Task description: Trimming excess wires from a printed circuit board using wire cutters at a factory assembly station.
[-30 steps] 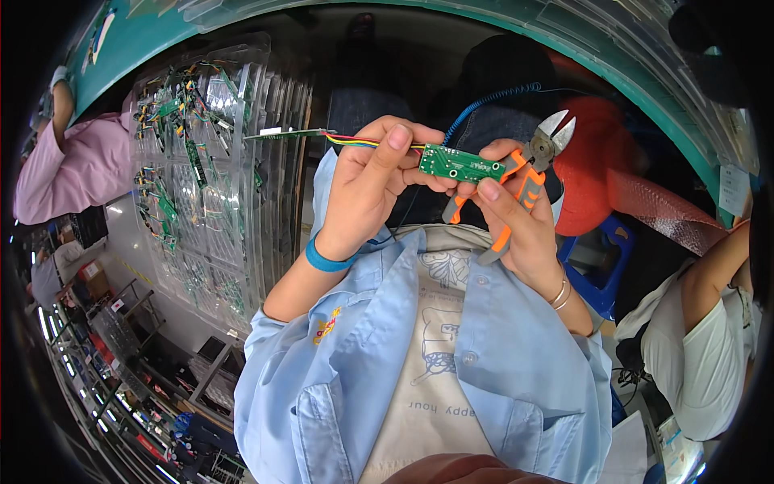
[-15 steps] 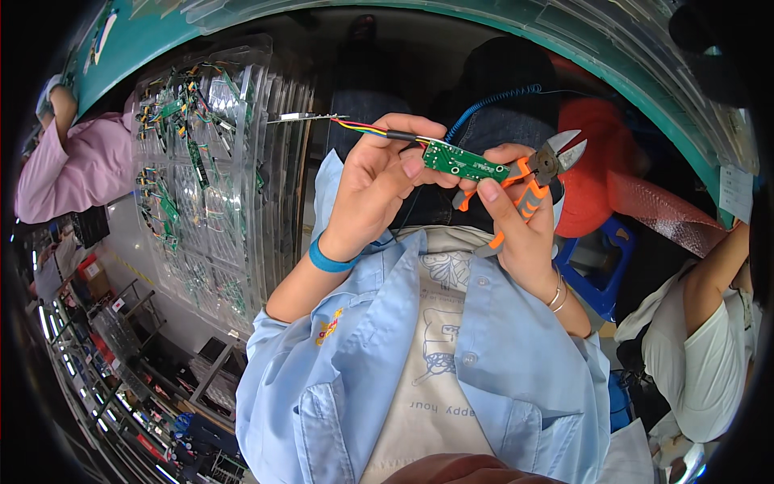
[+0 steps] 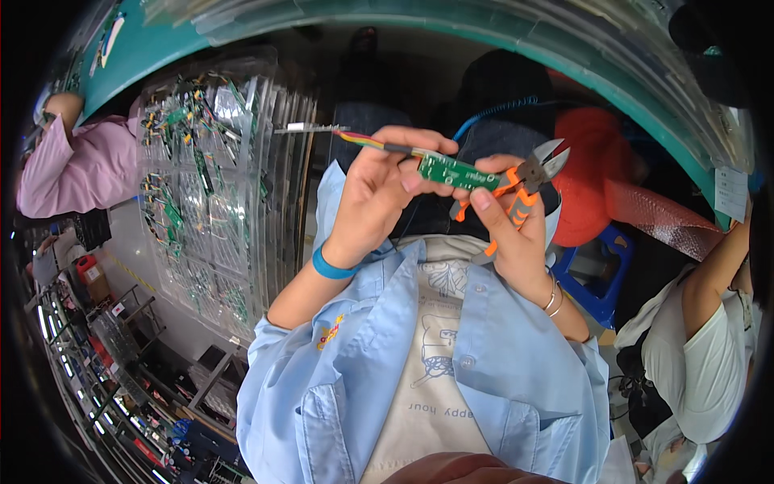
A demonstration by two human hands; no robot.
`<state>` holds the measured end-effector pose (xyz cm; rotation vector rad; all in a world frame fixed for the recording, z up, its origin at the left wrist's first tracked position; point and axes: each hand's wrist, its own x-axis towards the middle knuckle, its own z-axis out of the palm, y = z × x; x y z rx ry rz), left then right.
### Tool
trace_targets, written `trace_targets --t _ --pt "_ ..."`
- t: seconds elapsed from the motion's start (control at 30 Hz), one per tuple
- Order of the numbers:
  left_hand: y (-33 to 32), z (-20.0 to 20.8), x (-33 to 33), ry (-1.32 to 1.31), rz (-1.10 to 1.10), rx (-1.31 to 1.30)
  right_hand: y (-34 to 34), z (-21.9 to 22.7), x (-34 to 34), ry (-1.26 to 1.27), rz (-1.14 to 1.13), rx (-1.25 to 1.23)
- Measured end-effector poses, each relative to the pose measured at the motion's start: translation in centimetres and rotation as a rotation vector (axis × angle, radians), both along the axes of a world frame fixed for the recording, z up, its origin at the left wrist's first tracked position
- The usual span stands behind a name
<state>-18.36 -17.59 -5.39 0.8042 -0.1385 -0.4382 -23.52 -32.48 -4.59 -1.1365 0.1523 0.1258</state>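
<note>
A green circuit board (image 3: 458, 172) is held up between both hands at chest height. My left hand (image 3: 371, 194) is closed on its left end, thumb in front. From that end a sleeved bundle of coloured wires (image 3: 364, 140) runs left over my fingers to a thin strip (image 3: 310, 128) seen edge-on. My right hand (image 3: 516, 246) pinches the board's right end and also holds diagonal cutting pliers (image 3: 530, 173) with orange and grey handles. The pliers' jaws stand apart, pointing up and right, away from the board. My right palm partly hides the handles.
Stacked clear trays (image 3: 218, 194) of wired boards stand on the left. A green bench edge (image 3: 145, 52) curves across the top. On the right are a red cover (image 3: 584, 210), a blue stool (image 3: 597, 282) and a person in white (image 3: 697, 355). A pink sleeve (image 3: 81, 173) shows far left.
The board and the pliers have shifted slightly left and down in the picture. Both hands keep their hold. The background has shifted slightly too.
</note>
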Motion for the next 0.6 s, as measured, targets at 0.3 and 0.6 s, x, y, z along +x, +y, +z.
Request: trace_targets --t 0.3,0.6 --pt "8.5 9.3 -0.1 -0.539 0.412 0.744 -1.3 -3.3 0.7 -0.098 0.023 -0.001" --pt "4.8 26.3 13.0 -1.057 0.198 1.274 -3.2 -9.6 1.1 0.046 -0.008 0.173"
